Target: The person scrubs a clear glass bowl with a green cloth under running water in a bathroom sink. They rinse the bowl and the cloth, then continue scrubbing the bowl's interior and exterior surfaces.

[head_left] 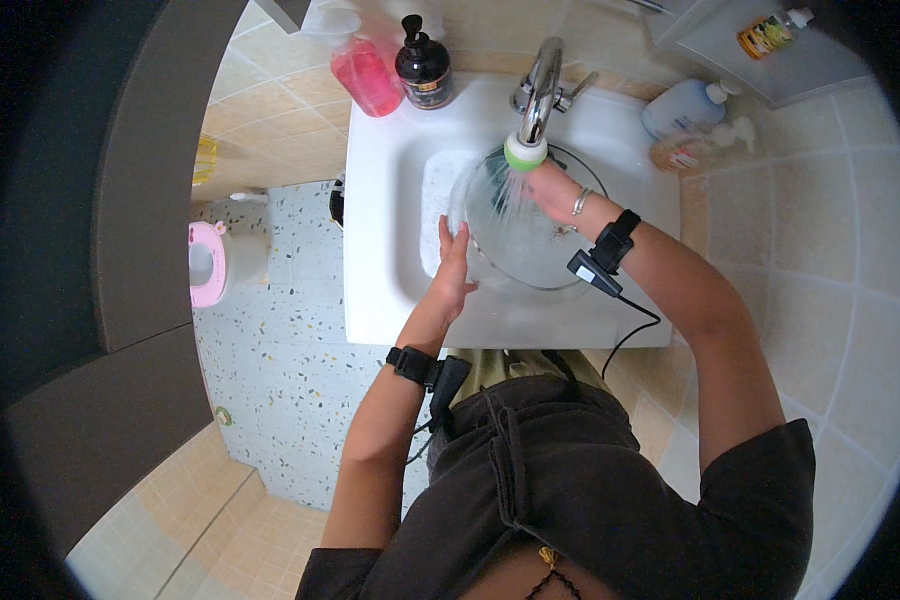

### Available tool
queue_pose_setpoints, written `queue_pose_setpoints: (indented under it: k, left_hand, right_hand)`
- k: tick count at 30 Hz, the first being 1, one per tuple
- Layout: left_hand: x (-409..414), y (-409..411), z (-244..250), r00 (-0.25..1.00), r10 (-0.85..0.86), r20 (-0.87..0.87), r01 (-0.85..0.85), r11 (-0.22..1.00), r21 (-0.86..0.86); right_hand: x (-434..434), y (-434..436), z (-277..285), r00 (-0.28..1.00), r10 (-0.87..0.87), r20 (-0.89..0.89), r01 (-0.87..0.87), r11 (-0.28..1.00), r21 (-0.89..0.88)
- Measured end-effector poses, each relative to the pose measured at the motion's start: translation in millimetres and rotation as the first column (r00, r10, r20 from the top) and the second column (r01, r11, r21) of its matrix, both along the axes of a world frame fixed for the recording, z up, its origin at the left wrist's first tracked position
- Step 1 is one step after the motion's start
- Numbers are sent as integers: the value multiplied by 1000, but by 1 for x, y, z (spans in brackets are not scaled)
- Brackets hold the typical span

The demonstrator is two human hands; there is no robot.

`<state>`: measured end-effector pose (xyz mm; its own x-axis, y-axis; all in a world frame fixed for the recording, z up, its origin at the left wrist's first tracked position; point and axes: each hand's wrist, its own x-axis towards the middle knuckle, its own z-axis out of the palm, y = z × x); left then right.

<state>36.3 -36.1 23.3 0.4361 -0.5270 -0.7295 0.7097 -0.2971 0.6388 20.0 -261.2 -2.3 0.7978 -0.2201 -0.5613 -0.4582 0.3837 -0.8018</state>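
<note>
A round, clear vessel [529, 259] with a thin dark rim sits in the white washbasin [379, 300]. Water sprays into it from the green-and-white spray head [526, 152] on the chrome faucet [544, 82]. My left hand [451, 270] is at the vessel's left side, fingers apart; firm contact is hard to tell. Under the spray, over the vessel, is my right hand [553, 193], its fingertips partly hidden by the spray head and water. A dark green item [499, 176] shows inside the vessel, too blurred to name. Small reddish-brown bits [560, 232] lie near my right wrist.
A pink liquid bottle [366, 76] and a black pump bottle [424, 73] stand at the basin's back left. On the right are a pale blue bottle [682, 109] and an orange pump bottle [682, 152]. White suds or bubbles [435, 180] show in the basin's left part.
</note>
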Motion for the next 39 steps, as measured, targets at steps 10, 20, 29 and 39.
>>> queue_pose_setpoints:
  k: [10, 20, 29, 39]
  left_hand:
    - [7, -1, 0, 998, 19, -57, -24, 995, -97]
    - [5, -8, 22, 998, -65, 16, 64, 997, 50]
    - [4, -5, 6, 998, -59, -13, 59, 998, 4]
    - [6, -3, 1, 999, -53, 6, 52, 998, 29]
  right_hand:
    - [-35, 33, 14, 407, 903, -135, -913, 407, -31]
    - [-45, -23, -6, -58, 206, -977, -778, -622, -85]
    - [23, -6, -43, 442, 268, -856, -536, -687, -491]
    - [-6, -3, -52, -159, 141, -977, -823, -566, 52]
